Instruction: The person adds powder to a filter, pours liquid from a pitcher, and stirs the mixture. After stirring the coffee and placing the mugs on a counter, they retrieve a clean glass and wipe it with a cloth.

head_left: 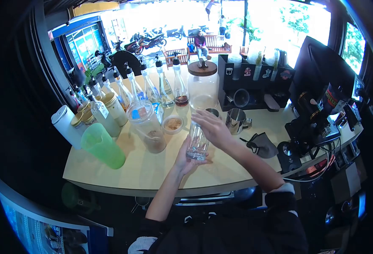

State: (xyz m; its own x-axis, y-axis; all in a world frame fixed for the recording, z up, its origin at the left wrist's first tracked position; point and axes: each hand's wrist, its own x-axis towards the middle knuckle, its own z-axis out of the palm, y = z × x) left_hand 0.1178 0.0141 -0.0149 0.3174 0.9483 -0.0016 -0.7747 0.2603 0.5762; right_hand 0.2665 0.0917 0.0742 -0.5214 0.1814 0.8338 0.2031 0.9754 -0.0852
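Clear glass (197, 144) stands near the front edge of the counter (144, 169), and both hands are on it. Left hand (185, 160) cups the base from below, fingers wrapped round the bottom; right hand (211, 127) lies flat over the rim, covering the mouth. Just to the left sits a lidded jar (147, 127) of brown powder, with a green cup (103, 146) tilted towards the left edge.
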